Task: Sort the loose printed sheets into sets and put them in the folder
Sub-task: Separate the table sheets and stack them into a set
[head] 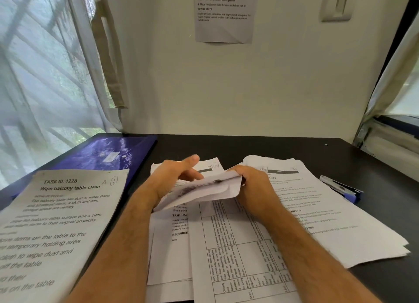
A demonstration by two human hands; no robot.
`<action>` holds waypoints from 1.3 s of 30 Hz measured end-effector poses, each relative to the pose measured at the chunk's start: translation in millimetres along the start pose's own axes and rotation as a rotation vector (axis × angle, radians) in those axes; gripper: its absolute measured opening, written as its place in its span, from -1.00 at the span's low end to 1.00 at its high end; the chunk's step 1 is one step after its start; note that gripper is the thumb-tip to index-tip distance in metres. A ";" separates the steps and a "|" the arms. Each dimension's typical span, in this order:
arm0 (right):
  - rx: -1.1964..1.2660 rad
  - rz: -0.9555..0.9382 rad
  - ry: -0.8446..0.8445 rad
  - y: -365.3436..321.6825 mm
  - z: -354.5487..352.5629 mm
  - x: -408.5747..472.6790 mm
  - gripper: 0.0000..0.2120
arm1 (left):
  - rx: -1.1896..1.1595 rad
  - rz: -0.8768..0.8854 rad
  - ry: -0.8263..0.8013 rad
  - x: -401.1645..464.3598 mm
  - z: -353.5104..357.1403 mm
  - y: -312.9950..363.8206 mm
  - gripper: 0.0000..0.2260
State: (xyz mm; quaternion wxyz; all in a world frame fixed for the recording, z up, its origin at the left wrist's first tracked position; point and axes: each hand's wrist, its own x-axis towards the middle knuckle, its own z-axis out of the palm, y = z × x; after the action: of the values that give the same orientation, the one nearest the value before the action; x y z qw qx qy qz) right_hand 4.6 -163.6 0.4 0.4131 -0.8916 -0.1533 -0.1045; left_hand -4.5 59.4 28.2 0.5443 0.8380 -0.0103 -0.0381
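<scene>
Leftmost, at the lower left of the frame, a printed sheet headed "TASK ID: 1228" (59, 223) lies face up on the dark worktop (260, 148), its top edge overlapping the closed blue folder (108, 154), which sits further back toward the window. That sheet looks like the start of one sorted set. The folder lies up and to the left of both hands, so the left hand (174, 180) is plainly the nearer one to it.

Moving to the centre, the left hand is spread, thumb raised and fingers reaching under a small curled bundle of sheets (204, 189) held just above the middle pile (215, 246). The bundle's long axis runs roughly left to right across the frame, sagging toward the lower left. The right hand (254, 189) pinches the bundle's right end, fingers curled round the edge.

Further right, another stack of printed sheets (328, 216) fans toward the lower right, and just beyond it, at the right edge of the worktop, lies a blue stapler (342, 188), well apart from either hand.

The coming move probably carries the bundle leftward, toward the sorted sheet or the folder, so it would cross the left forearm's side rather than the right stack.
</scene>
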 end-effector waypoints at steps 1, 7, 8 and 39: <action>-0.002 0.020 -0.013 -0.4 -0.1 1.9 -0.86 | 0.104 -0.017 0.130 4.1 -0.6 -2.6 -0.69; -0.016 -0.042 0.007 -1.8 1.1 -0.4 -0.72 | 0.582 -0.291 0.411 5.1 0.2 -8.4 -0.32; -0.014 -0.069 0.003 -4.8 0.4 -2.9 -0.71 | 0.506 -0.280 0.442 6.9 -0.4 -8.0 -0.27; -0.017 -0.497 0.386 -119.8 -48.3 50.5 -0.64 | 0.068 0.727 1.055 -19.6 -23.7 73.2 -0.72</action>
State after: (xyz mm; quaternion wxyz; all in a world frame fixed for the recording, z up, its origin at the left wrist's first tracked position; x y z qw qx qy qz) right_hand 5.7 -117.9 131.3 0.3889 -0.7940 -0.2842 -0.3708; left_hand -20.5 52.4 105.6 0.4275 0.7039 -0.0258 0.5667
